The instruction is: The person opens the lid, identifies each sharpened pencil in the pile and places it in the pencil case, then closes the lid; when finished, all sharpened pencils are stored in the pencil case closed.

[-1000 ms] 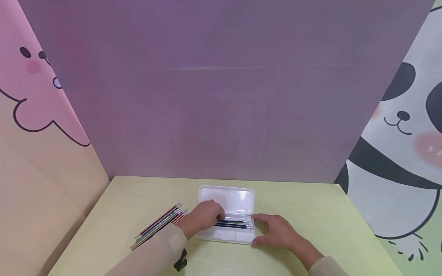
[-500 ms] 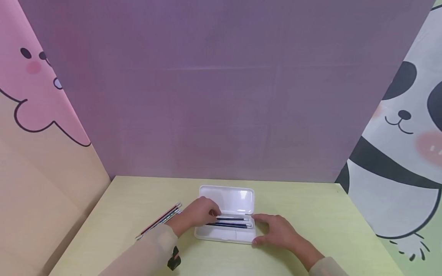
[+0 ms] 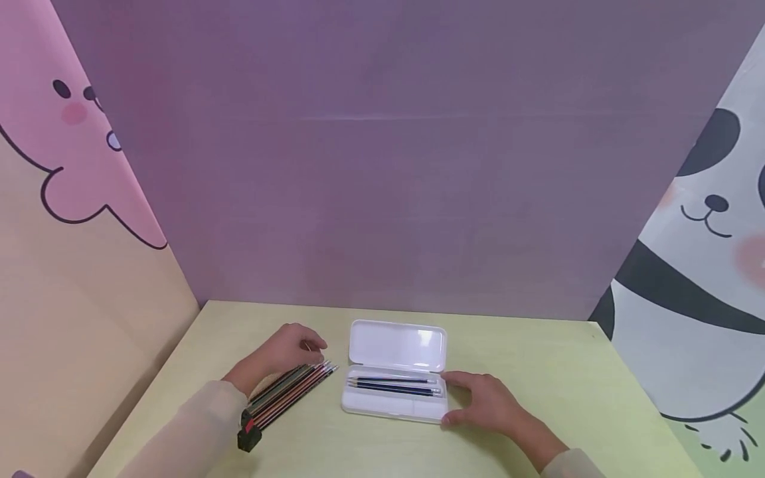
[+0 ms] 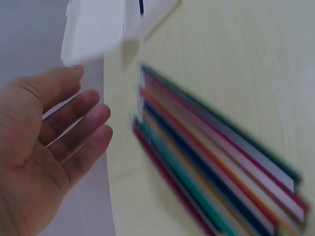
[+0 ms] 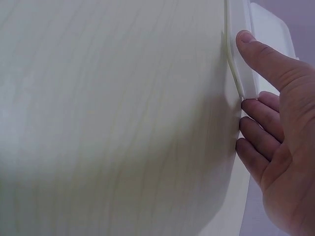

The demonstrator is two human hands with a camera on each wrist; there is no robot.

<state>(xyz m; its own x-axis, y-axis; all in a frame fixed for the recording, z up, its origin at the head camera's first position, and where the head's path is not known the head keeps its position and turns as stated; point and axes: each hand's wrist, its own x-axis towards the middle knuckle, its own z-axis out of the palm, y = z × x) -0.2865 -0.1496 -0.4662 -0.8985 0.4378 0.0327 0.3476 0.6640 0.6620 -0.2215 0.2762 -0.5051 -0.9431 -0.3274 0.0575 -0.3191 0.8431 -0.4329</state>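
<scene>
A white pencil case (image 3: 376, 405) lies with its lid (image 3: 388, 345) raised, and several dark pencils (image 3: 394, 387) rest in its rear compartment. My right hand (image 3: 487, 401) holds the case's right end, thumb at the front corner and fingers at the back; in the right wrist view the thumb is against the case's wall (image 5: 243, 73). Left of the case, my left hand (image 3: 293, 348) hovers by a bundle of coloured pencils (image 3: 293, 395) on the table. In the left wrist view its loosely curved fingers hold nothing, and the pencils (image 4: 197, 142) lie apart from them, slightly blurred.
The pale wooden table (image 3: 526, 352) extends to a purple backdrop (image 3: 382, 199). Side walls carry a pink cartoon figure (image 3: 78, 166) and a panda (image 3: 711, 265). A black wrist strap piece (image 3: 249, 435) hangs below the left sleeve.
My left hand has left the case and moved left to the loose pencils. A dark pencil it was touching now lies in the case. The right hand stays at the case's end.
</scene>
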